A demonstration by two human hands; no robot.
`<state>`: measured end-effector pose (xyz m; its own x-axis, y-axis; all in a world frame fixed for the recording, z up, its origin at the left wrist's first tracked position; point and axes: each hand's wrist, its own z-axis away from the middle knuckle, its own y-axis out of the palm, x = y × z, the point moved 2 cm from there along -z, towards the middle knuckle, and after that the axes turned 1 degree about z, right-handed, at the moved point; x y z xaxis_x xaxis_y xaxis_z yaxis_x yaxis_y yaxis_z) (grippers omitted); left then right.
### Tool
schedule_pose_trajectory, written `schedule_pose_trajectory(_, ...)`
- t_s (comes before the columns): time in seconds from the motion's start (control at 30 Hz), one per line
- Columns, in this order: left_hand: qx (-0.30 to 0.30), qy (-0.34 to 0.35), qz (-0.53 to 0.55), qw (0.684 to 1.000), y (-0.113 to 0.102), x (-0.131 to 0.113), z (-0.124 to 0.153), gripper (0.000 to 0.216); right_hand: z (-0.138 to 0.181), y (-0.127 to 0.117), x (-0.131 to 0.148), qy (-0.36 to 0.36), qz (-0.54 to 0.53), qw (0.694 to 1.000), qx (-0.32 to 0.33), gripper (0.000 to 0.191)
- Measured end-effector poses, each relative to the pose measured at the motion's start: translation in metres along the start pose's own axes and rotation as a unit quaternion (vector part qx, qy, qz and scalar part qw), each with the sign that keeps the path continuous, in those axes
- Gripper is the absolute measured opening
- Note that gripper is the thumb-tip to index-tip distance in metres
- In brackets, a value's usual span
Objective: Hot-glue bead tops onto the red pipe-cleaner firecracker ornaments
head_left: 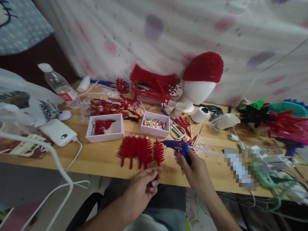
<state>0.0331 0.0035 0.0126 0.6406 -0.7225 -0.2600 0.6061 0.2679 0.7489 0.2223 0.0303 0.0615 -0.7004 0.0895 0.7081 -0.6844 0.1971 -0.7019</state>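
Note:
My right hand (197, 170) is wrapped around the handle of a blue hot glue gun (177, 145). Its nozzle points left, close to the top of a red fuzzy leaf-shaped piece (158, 152), and a pale glue stick (207, 150) sticks out behind. Below that leaf, at the table's front edge, the fingers of my left hand (145, 184) are closed in a pinch. Small round pieces show between them, too small to name surely. To the left lie several similar red leaves (135, 152) in a row, each topped with a round gem.
Behind the leaves stand a white box of colourful gems (157, 131) and another with beads (105, 137). Scissors (177, 131), a red basket (150, 97) and a foam head with a red cap (203, 67) are farther back. Cables (271, 189) crowd the right; a power bank (58, 132) lies left.

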Motion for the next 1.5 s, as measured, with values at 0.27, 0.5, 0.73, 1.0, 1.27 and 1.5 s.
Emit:
schedule_pose_trajectory(0.27,0.001,-0.012,0.028,1.0,-0.003,0.005,-0.007,0.025,-0.011,0.006,0.001,0.005,0.04,0.999,0.024,0.035)
schedule_pose_trajectory(0.5,-0.015,-0.024,0.042,0.999,-0.001,0.009,-0.006,0.033,-0.013,0.01,0.001,-0.005,0.071,0.997,0.02,0.034)
schedule_pose_trajectory(0.73,-0.009,-0.033,0.038,0.999,-0.002,0.009,-0.007,0.035,-0.014,0.013,0.0,-0.002,0.067,0.998,0.017,0.033)
schedule_pose_trajectory(1.0,-0.009,-0.036,0.03,0.999,-0.002,0.009,-0.008,0.04,-0.013,0.016,-0.002,-0.033,0.093,0.995,0.011,0.034)
schedule_pose_trajectory(1.27,-0.007,-0.036,0.025,0.999,-0.003,0.01,-0.008,0.036,-0.011,0.012,-0.002,-0.009,0.073,0.997,0.015,0.035)
schedule_pose_trajectory(1.5,-0.014,-0.038,0.027,0.999,-0.003,0.011,-0.006,0.032,-0.01,0.014,-0.002,-0.009,0.078,0.997,0.011,0.035)
